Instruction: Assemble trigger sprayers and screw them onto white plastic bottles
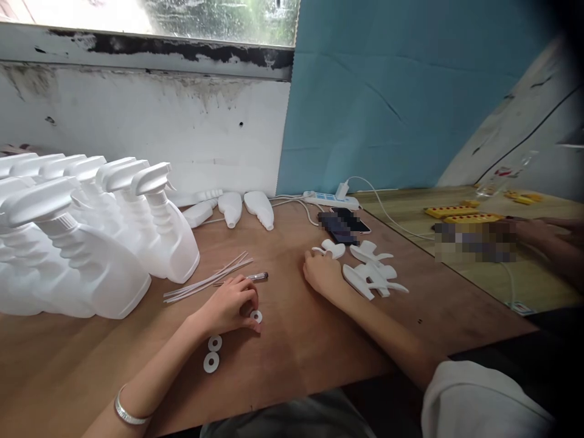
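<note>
My left hand [233,304] pinches a small white ring washer [257,316] between thumb and fingers, low over the brown tabletop. Two more white washers, one [215,344] and another [211,362], lie flat below its wrist. Just behind its knuckles are a pen [258,277] and a bundle of thin white tubes [205,283]. My right hand [322,272] has its fingers curled at a white trigger sprayer head [334,249]; the fingertips are partly hidden. Several more white sprayer heads [371,277] lie to the right of that hand.
Rows of white spray bottles [176,243] with trigger heads stand at the left. White empty bottles [259,208] lie by the wall. A power strip [332,199], cables and phones [351,220] sit at the back. Another person's hand [538,234] is at the right, near yellow strips [472,218].
</note>
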`<control>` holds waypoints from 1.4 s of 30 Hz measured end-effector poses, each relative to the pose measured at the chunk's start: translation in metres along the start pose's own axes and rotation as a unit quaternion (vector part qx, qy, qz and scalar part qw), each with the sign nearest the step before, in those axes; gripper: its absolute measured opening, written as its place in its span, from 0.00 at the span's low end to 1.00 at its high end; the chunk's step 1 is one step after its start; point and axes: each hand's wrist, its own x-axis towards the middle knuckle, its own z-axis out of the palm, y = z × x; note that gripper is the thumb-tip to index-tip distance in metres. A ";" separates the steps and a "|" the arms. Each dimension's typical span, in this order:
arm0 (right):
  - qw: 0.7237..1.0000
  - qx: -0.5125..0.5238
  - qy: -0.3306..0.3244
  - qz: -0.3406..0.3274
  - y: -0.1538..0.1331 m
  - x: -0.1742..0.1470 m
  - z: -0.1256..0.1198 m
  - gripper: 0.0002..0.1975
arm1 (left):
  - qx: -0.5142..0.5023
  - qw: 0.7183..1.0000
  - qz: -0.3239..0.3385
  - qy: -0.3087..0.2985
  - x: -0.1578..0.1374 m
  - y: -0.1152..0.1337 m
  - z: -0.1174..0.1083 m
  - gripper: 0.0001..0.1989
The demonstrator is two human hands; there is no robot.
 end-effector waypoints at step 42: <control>0.785 0.479 0.139 -0.367 -0.046 -0.028 0.016 0.07 | -0.358 0.904 -0.190 0.137 0.006 0.000 0.008 0.15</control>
